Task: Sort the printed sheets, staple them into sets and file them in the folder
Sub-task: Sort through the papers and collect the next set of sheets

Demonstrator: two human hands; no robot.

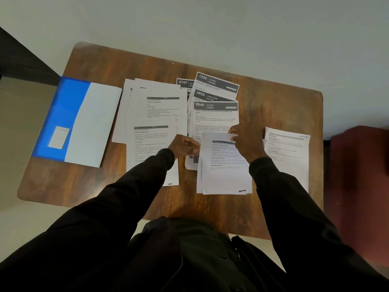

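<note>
Wooden worktop [273, 98] carries printed sheets [155, 110] fanned into like-headed piles for sorting, the open blue folder [69, 114] waiting left, while the right hand [247, 144] pinches a near stack [225, 173] by its far edge, likely squaring it, and the left hand [185, 146] curls its fingers beside it, grip unclear.

bare wooden table [280, 106] far right, printed sheets [155, 114] crowding centre
</note>
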